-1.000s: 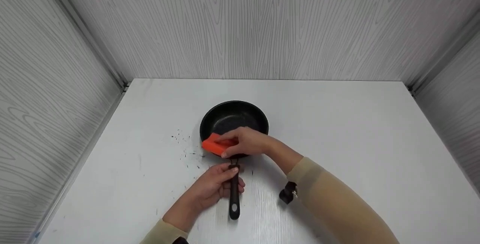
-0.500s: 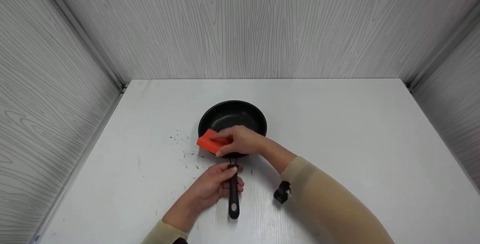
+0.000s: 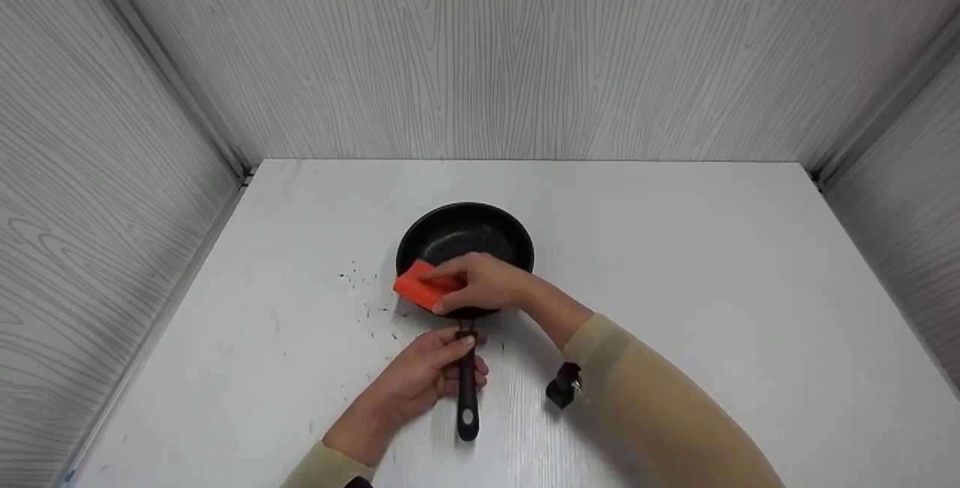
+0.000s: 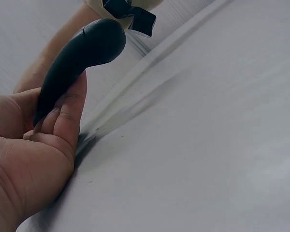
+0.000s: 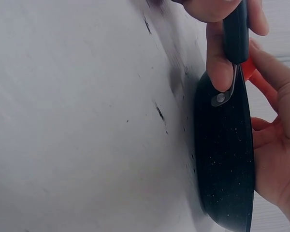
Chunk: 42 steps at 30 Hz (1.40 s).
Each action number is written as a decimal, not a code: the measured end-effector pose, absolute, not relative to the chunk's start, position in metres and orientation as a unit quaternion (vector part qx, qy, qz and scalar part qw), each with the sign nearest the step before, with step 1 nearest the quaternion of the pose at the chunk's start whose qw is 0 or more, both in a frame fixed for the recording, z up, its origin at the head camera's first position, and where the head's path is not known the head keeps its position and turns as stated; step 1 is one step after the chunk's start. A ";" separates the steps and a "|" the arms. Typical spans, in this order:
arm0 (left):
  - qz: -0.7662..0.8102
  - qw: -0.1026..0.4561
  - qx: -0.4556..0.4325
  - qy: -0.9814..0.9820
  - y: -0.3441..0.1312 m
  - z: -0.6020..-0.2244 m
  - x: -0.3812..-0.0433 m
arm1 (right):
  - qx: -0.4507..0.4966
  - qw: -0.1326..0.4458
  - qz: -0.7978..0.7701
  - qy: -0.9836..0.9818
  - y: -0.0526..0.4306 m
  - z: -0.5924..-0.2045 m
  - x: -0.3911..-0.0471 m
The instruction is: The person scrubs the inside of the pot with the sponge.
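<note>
Three grey walls point(image 3: 480, 52): they have a wood-grain pattern and stand at the back and at both sides.
White table point(image 3: 675, 248): it fills the space between these walls.
Beige sleeves point(image 3: 660, 390): they cover both forearms and leave the wrists bare.
Black frying pan point(image 3: 469, 229): near the middle of the table, open side up; its handle point(image 3: 468, 413) points toward the person. If the whole base touches the table, I cannot tell.
Right hand point(image 3: 484, 278): above the near part of the pan, it pinches an orange pad point(image 3: 416, 287) between thumb and fingers.
Left hand point(image 3: 427, 368): it grasps the handle close to the pan, with thumb on top and fingers curled around.
Orange pad: at the near left part of the rim; sponge or folded cloth, I cannot tell.
Black device point(image 3: 562, 387): attached at the right sleeve.
Dark flecks point(image 5: 159, 113): scattered on the table, mostly left of the pan.
</note>
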State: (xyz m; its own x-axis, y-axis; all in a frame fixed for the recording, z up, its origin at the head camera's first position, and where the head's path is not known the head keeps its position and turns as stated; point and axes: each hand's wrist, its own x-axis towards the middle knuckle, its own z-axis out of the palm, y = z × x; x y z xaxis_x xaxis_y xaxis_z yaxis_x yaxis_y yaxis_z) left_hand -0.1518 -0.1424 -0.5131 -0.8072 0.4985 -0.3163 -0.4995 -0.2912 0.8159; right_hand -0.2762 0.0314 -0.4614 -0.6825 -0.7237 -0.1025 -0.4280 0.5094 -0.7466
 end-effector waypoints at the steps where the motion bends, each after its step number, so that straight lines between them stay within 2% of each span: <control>1: 0.803 0.310 -0.002 0.509 -0.142 -0.514 -0.152 | -0.340 0.204 -0.364 0.843 0.031 -0.462 -0.276; 19: 0.807 0.312 -0.002 0.501 -0.141 -0.520 -0.147 | -0.343 0.150 -0.350 0.859 0.015 -0.477 -0.274; 42: 0.814 0.304 0.003 0.495 -0.142 -0.515 -0.151 | -0.347 0.126 -0.327 0.870 0.006 -0.476 -0.287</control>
